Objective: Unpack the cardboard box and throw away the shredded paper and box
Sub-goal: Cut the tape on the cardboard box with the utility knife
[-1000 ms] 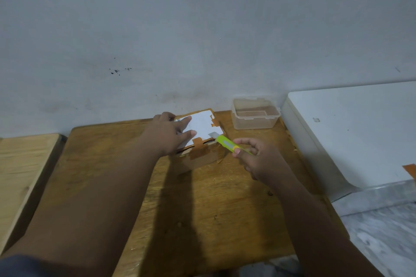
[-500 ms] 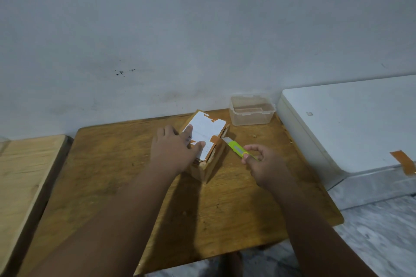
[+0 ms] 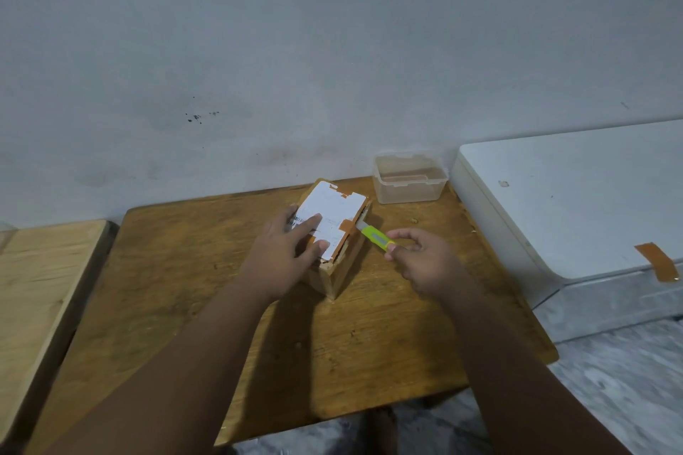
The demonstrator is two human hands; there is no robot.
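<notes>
Cardboard box (image 3: 350, 264) has turned under my flat, pressing left hand (image 3: 284, 251); my right hand (image 3: 425, 259) grips the cutter (image 3: 377, 237), its blade now meeting the taped side seam, so slitting looks next.

The small brown cardboard box with a white paper label (image 3: 334, 212) stands on the far half of the brown wooden table (image 3: 177, 307), one corner turned toward the person. The left hand (image 3: 284, 255) rests flat on the box's top from its left near side. To the box's right lies the lime-green plastic utility knife (image 3: 375, 237), its tip at the box's upper right edge and its near end pinched in the right hand (image 3: 425, 262). Behind and to the right of the box, the clear rectangular plastic container (image 3: 408, 179) sits at the table's far right corner, by the grey plastered wall (image 3: 332, 48). The white flat-topped unit (image 3: 573, 203) stands just right of the table, and the pale wooden surface (image 3: 40, 281) just left of it.
</notes>
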